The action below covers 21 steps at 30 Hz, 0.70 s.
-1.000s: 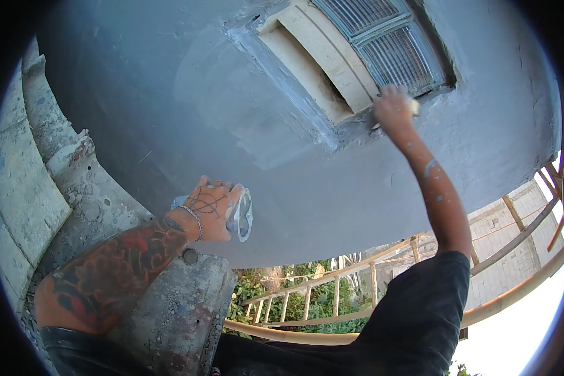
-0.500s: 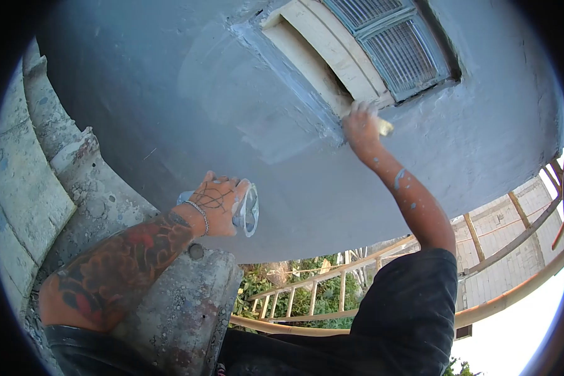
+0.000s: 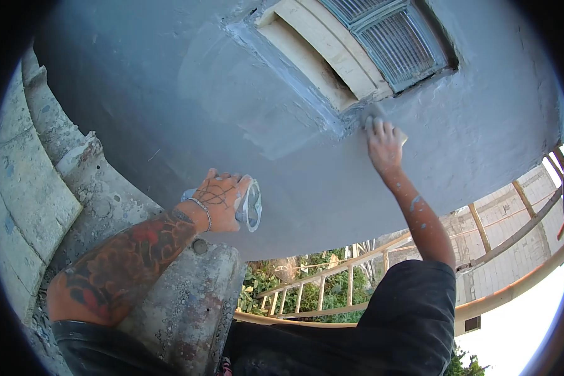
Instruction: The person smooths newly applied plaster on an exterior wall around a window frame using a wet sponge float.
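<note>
My left hand [image 3: 218,200], with a tattooed back, is wrapped round a clear plastic cup [image 3: 252,205] smeared with grey-blue paint, close to the grey wall [image 3: 232,119]. Just below the window's lower corner, my right hand [image 3: 384,141] grips a paintbrush; its pale handle [image 3: 403,137] sticks out beside the fingers and its dark bristles [image 3: 372,113] touch the wall. Paint spots mark the right forearm. Beside the brush is the cream window frame [image 3: 332,44] with ribbed glass panes [image 3: 398,51].
Rough concrete roof pieces [image 3: 34,182] curve along the left, and a worn ridge piece [image 3: 191,301] lies under my left arm. At the lower right are a wooden ladder [image 3: 323,291], plants [image 3: 338,289] and a block wall [image 3: 514,229].
My right hand has moved right, away from the window frame's corner onto the wall below the window. The left hand and cup have shifted very slightly right in view.
</note>
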Tool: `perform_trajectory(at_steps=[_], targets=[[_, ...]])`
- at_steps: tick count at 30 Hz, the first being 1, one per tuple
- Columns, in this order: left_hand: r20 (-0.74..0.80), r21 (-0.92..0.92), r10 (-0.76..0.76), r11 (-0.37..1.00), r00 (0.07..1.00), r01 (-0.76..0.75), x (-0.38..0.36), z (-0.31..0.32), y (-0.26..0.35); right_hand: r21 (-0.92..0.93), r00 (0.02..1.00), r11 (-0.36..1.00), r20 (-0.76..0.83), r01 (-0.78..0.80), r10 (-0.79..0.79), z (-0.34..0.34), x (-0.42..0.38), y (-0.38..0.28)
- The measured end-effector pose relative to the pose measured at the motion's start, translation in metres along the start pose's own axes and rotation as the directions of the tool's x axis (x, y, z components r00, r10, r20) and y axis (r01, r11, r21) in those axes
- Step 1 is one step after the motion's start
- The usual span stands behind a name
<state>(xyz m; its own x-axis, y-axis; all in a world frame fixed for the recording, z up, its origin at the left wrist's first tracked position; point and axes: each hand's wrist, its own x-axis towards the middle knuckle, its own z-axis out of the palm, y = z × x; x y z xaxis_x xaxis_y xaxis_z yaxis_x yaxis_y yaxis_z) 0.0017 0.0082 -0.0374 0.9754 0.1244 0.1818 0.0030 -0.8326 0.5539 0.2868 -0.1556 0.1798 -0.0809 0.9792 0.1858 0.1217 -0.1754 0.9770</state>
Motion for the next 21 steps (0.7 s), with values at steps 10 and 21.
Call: perform_trajectory(at_steps=[10, 21], targets=[[0.070, 0.000, -0.025, 1.000, 0.997, 0.025, 0.000, -0.009, 0.006, -0.036, 0.958, 0.968, -0.154, -0.249, 0.241, -0.018, 0.019, 0.094], [0.065, 0.008, -0.010, 1.000, 0.998, 0.010, -0.003, -0.011, 0.008, 0.127, 0.983, 0.992, 0.182, -0.001, -0.022, -0.013, 0.033, -0.067]])
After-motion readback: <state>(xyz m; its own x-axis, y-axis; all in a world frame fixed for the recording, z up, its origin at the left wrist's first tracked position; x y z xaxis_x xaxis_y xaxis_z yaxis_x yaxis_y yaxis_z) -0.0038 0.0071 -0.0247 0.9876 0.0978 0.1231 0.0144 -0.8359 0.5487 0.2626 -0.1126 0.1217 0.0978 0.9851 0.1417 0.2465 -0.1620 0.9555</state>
